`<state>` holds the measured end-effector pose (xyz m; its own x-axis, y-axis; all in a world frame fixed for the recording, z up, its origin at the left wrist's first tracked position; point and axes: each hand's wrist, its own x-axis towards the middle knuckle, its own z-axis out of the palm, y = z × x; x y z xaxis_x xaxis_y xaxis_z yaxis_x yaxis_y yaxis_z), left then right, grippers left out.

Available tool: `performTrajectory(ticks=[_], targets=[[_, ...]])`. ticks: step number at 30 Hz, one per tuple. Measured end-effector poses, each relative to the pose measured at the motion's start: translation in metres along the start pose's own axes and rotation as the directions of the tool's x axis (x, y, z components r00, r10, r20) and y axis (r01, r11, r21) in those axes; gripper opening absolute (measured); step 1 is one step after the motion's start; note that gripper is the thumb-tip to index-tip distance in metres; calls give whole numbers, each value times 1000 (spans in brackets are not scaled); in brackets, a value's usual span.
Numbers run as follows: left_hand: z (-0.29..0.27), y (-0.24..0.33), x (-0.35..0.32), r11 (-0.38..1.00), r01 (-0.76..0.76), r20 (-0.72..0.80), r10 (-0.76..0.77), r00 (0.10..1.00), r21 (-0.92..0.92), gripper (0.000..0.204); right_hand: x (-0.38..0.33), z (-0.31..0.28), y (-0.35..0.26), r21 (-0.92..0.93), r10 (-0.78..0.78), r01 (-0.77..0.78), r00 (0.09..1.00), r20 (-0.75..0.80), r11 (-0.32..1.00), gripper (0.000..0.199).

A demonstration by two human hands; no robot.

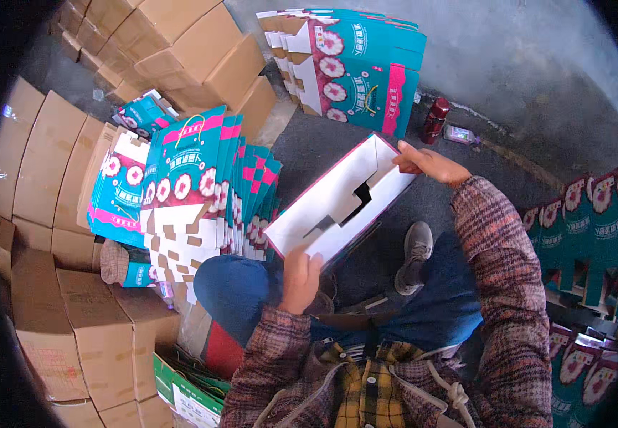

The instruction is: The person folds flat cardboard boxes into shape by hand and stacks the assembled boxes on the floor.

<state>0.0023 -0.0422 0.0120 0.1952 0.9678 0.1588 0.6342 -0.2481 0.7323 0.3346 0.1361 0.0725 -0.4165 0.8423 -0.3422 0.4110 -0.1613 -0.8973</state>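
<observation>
Above my lap is a folding carton, opened out into a long box with white inner walls. Its bottom flaps do not fully meet, and a dark stepped gap shows between them. My left hand grips the near left end, the thumb at the rim and the other fingers mostly hidden. At the far right end my right hand holds the other edge between thumb and fingers. To the left leans a fanned stack of flat teal, pink and white cartons, and another such stack lies on the floor ahead.
Brown cardboard boxes are piled along the left side. A dark red flask and a clear bottle lie near the wall. More teal cartons stand at the right. A green box sits at the lower left.
</observation>
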Motion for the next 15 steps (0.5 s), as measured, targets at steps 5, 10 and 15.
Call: performTrajectory(ticks=[5,10,15], targets=[[24,13,21,982,189,-399,-172,901,4,44,-2,25,-3,-485,-308,235,949,-75,842,75],[22,12,21,834,-75,-79,140,987,547,52,-15,65,2,-848,-581,456,780,234,271,71],[25,21,25,866,-65,-18,85,996,496,55,1,69,13,-860,-493,454,817,297,234,68]])
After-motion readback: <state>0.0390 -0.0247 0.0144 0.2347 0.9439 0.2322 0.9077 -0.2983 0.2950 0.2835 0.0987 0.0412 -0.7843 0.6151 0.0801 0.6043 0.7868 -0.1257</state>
